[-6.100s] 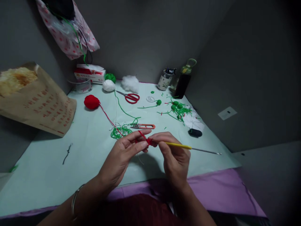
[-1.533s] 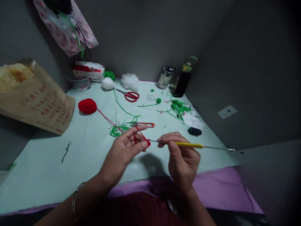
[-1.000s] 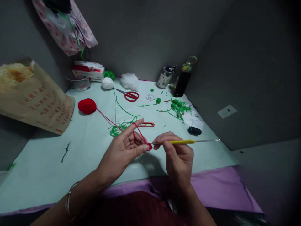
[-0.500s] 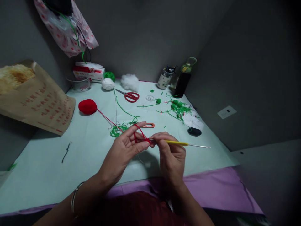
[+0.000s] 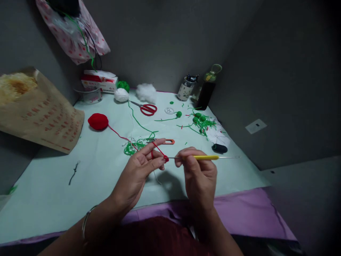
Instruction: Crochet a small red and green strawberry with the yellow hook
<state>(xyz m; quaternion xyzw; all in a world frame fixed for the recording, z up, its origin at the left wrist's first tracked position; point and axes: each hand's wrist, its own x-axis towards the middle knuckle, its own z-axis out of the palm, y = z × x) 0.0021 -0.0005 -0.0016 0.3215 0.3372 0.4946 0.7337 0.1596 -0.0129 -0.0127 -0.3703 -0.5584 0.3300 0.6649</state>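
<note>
My left hand pinches a tiny red crochet piece between thumb and fingers, with red yarn looped over its index finger. That strand runs back across the table to a red yarn ball. My right hand is closed on a crochet hook with a yellow handle; the hook's metal tip points left into the red piece. Both hands hover above the pale green table near its front edge.
Green yarn scraps, an orange thread snipper and red scissors lie beyond my hands. White and green yarn balls, stuffing, a jar and a dark bottle stand at the back. A brown paper bag sits left.
My right hand has drawn the hook slightly right, then back left, working it in and out of the red piece. My left hand keeps its pinch, and the red ball has shifted a little.
</note>
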